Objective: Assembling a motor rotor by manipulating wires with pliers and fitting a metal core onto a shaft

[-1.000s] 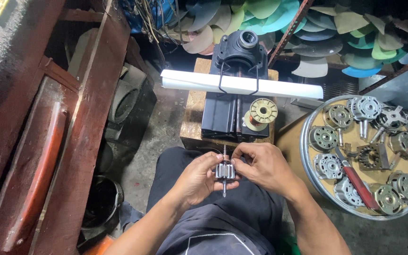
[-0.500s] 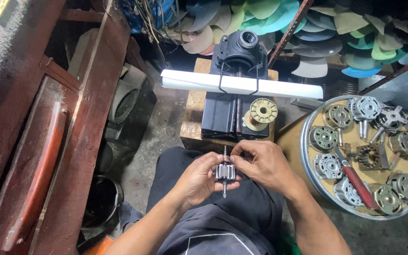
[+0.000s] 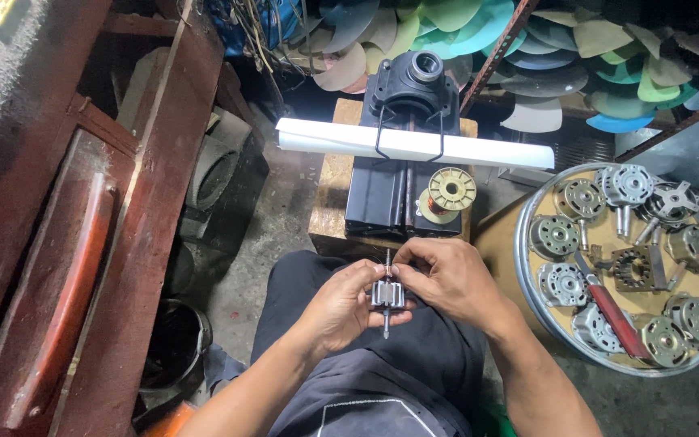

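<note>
My left hand point(image 3: 341, 303) grips a small metal motor rotor point(image 3: 387, 295) on a thin shaft, held upright over my lap. My right hand point(image 3: 446, 279) pinches the upper end of the shaft with thumb and fingertips. Both hands sit just in front of a black winding machine point(image 3: 402, 162) on a wooden block. A spool of copper wire point(image 3: 446, 194) is mounted on the machine's right side, close above my right hand.
A white tube lamp point(image 3: 414, 144) lies across the machine. A round tray point(image 3: 527, 283) at right holds several fan motors and a red-handled tool point(image 3: 612, 311). Dark wooden furniture point(image 3: 123, 243) stands at left, a black bucket point(image 3: 173, 344) beside my leg, and fan blades point(image 3: 527, 40) are piled behind.
The hands and rotor stay in the same place; only small finger shifts on the shaft are visible.
</note>
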